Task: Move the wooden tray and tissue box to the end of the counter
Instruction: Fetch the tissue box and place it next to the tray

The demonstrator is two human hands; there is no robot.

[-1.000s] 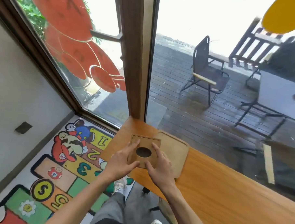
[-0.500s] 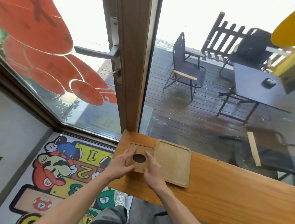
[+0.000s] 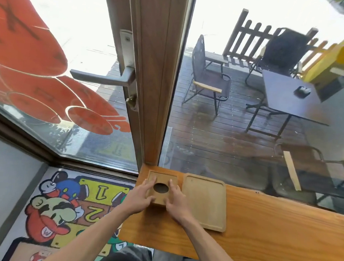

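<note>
A square wooden tissue box (image 3: pixel 163 178) with a round hole in its top stands on the orange wooden counter (image 3: pixel 261 229), at its far left end by the window post. My left hand (image 3: pixel 139 197) grips its left side and my right hand (image 3: pixel 176 199) grips its right side, fingers lying over the top. A flat rectangular wooden tray (image 3: pixel 204 200) lies on the counter just to the right of the box, close beside it. Nothing lies in the tray.
A wooden door post (image 3: pixel 155 80) rises right behind the box, with a metal door handle (image 3: pixel 102 80) to its left. The counter's left edge drops off to a cartoon floor mat (image 3: pixel 65 200). Glass runs behind the counter; chairs and a table stand outside.
Both hands have carried the tissue box from above the counter's near edge down and forward onto the counter's far left corner. The tray has stayed where it was.
</note>
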